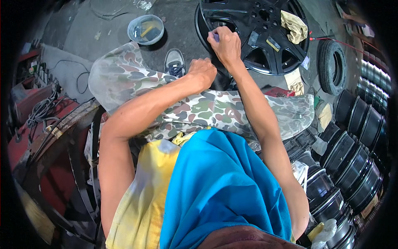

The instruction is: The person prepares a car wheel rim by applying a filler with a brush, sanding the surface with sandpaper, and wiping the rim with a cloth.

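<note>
A black spoked wheel rim (248, 25) lies face up on the floor ahead of me. My right hand (227, 45) is closed over the rim's near left edge, fingers curled round a small purplish pad (216, 37) that is mostly covered. Lower and to the left, my left hand (203, 72) is curled closed beside the rim; whatever its fingers hold is hidden. On the spokes rest a crumpled beige cloth (294, 27), a small grey piece (253, 39) and a thin yellowish strip (273, 44).
A clear round tub (146, 30) with liquid and a yellow piece inside stands left of the rim. My shoe (174, 63) is between them. Rightward are a tyre (331, 67) and stacked dark rims (350, 153). Red machinery with coiled cables (43, 110) stands left.
</note>
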A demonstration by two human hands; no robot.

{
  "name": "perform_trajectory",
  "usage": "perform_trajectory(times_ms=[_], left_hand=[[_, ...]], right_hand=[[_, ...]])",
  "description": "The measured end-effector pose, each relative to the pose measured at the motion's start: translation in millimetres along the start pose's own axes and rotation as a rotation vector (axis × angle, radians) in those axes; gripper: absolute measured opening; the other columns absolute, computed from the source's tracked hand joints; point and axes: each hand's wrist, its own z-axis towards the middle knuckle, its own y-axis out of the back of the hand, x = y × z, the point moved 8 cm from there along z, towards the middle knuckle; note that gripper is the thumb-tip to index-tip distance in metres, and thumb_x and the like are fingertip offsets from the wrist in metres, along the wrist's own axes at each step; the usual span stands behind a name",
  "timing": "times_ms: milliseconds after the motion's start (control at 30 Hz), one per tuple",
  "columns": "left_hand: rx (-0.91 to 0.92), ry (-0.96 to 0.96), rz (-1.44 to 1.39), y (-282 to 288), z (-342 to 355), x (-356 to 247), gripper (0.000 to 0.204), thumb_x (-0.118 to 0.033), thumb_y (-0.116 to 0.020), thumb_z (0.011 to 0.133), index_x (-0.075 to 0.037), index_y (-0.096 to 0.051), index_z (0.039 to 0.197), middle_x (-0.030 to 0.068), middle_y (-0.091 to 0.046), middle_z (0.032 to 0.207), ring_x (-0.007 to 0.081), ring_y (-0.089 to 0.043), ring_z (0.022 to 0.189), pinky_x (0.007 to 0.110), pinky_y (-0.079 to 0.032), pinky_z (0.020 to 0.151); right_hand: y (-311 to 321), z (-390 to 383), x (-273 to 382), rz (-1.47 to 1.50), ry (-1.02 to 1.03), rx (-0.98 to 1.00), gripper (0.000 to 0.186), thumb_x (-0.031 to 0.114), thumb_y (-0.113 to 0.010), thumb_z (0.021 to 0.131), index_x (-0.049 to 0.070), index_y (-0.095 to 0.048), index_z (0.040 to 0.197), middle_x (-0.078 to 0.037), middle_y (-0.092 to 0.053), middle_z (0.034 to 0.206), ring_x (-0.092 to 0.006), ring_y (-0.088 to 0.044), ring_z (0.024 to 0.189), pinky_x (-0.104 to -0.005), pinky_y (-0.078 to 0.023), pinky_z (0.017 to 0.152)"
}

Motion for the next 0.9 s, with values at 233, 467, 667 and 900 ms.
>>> perform_trajectory(times_ms=[233, 467, 667, 900], left_hand=[[-0.029, -0.023, 0.001, 3.0, 0.2, -4.5, 0.031, -0.021, -0.072, 0.089, 0.004, -0.074, 0.108, 0.0255, -0.068, 0.113, 0.0409, -0.070, 0.103, 0.050, -0.057, 0.087], [0.014, -0.003, 0.027, -2.8, 0.9, 1.1, 0.031, -0.023, -0.072, 0.089, 0.003, -0.075, 0.107, 0.0251, -0.069, 0.115, 0.0405, -0.070, 0.104, 0.049, -0.057, 0.087], [0.057, -0.010, 0.060, 0.1, 4.0, -2.3, 0.033, -0.026, -0.071, 0.092, 0.002, -0.075, 0.109, 0.0250, -0.068, 0.117, 0.0400, -0.070, 0.105, 0.048, -0.057, 0.088], [0.055, 0.016, 0.053, -0.2, 1.3, 6.0, 0.034, -0.029, -0.071, 0.092, 0.001, -0.075, 0.110, 0.0242, -0.068, 0.118, 0.0397, -0.070, 0.106, 0.048, -0.057, 0.089]], right_hand=[[-2.3, -0.8, 9.2, -0.113, 0.135, 0.048, 0.014, 0.018, -0.074, 0.086, 0.007, -0.067, 0.083, -0.009, -0.066, 0.082, -0.0307, -0.066, 0.076, -0.0427, -0.045, 0.070], [11.6, -11.6, 1.0, -0.090, 0.085, 0.153, 0.016, 0.023, -0.074, 0.088, 0.008, -0.069, 0.086, -0.009, -0.067, 0.085, -0.0283, -0.068, 0.084, -0.0439, -0.045, 0.073], [3.1, 9.6, 1.0, -0.132, 0.081, 0.103, 0.018, 0.025, -0.075, 0.086, 0.008, -0.072, 0.090, -0.010, -0.070, 0.090, -0.0292, -0.069, 0.088, -0.0452, -0.045, 0.076], [22.8, -11.5, -7.9, -0.144, 0.124, 0.290, 0.020, 0.029, -0.075, 0.086, 0.009, -0.073, 0.089, -0.009, -0.067, 0.086, -0.0303, -0.068, 0.090, -0.0466, -0.046, 0.077]])
